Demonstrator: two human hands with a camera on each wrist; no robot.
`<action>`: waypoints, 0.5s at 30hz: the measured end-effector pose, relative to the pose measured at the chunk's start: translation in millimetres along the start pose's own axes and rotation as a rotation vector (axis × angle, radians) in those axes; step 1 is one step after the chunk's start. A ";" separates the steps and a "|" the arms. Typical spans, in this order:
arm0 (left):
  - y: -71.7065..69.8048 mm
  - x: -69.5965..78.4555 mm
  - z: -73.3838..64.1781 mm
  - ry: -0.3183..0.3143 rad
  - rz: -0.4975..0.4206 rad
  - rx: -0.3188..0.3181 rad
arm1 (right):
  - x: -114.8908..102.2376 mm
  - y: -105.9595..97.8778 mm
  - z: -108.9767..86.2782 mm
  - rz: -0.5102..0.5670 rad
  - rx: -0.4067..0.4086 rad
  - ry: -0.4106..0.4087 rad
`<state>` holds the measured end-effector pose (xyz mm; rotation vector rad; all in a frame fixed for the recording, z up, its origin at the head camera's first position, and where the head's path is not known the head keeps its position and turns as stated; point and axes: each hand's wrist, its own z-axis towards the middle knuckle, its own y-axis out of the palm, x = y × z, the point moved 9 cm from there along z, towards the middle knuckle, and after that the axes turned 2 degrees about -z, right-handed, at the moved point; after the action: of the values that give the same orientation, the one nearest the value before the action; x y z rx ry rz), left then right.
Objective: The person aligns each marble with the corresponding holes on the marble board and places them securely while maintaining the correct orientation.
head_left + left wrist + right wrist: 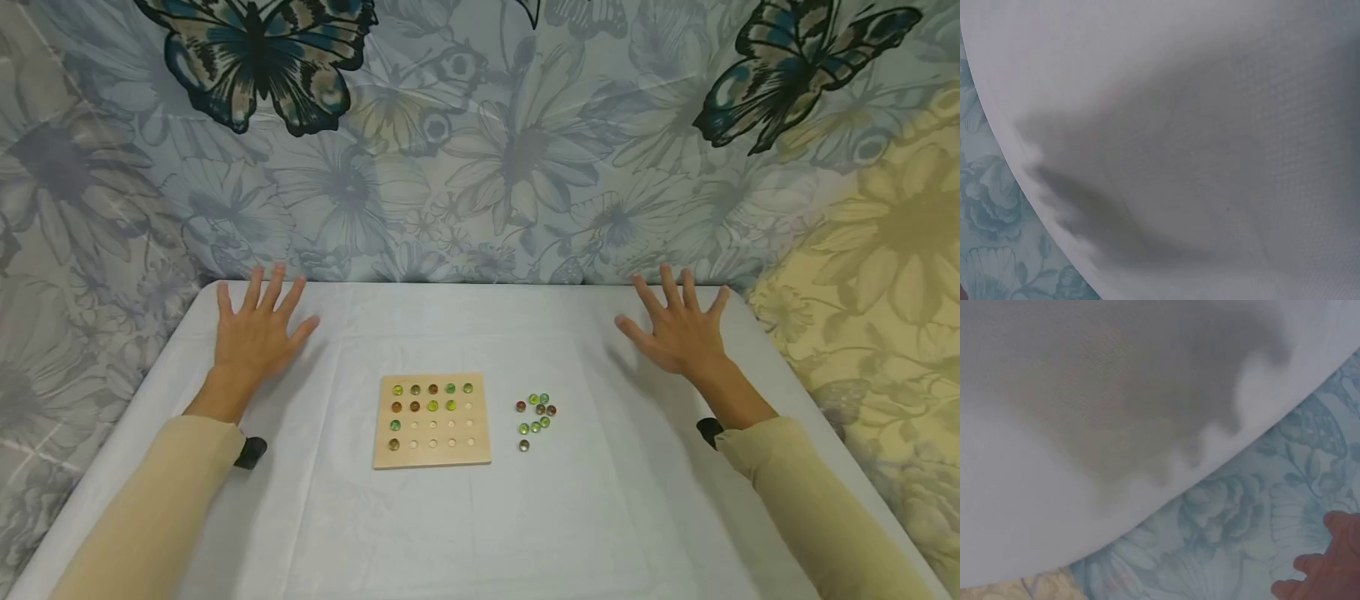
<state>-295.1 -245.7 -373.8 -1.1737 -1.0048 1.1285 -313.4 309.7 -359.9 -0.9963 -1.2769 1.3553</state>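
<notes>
My left hand (257, 333) is spread over the far left part of the white table, fingers straight and apart, holding nothing. On the other side my right hand (678, 329) is spread the same way, also with nothing in it; its fingertips (1335, 519) show at the lower right of the right wrist view. Between the hands, nearer to me, lies a pale wooden board (431, 459) with rows of round hollows. Green, brown and amber glass beads (432, 389) fill the top row and part of the others. Right of the board several loose glass beads (536, 427) lie in a small group.
A white cloth (570, 517) covers the table. Fabric with flowers and butterflies (525, 158) hangs behind its far edge and along both sides. Each wrist carries a small black device (251, 452) at the sleeve cuff. Hand shadows fall on the cloth in both wrist views.
</notes>
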 end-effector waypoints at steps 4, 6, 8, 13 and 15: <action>-2.5 16.7 -4.3 0.099 -0.015 0.026 | -7.6 0.6 -3.5 0.003 -0.011 -0.050; -3.8 27.4 -7.2 0.164 -0.016 0.045 | -13.4 -0.6 -5.7 0.015 -0.010 -0.080; -5.2 37.6 -10.7 0.219 -0.004 0.063 | -19.9 -2.5 -7.2 0.031 -0.006 -0.108; -9.0 58.7 -20.4 0.310 -0.019 0.082 | -36.6 -11.9 -9.3 0.039 0.032 -0.169; -11.0 66.2 -25.0 0.341 -0.027 0.087 | -43.8 -14.8 -10.4 0.040 0.048 -0.199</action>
<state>-258.2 -185.0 -365.4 -1.2286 -0.7005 0.9031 -293.7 268.1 -348.9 -0.8750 -1.3696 1.5395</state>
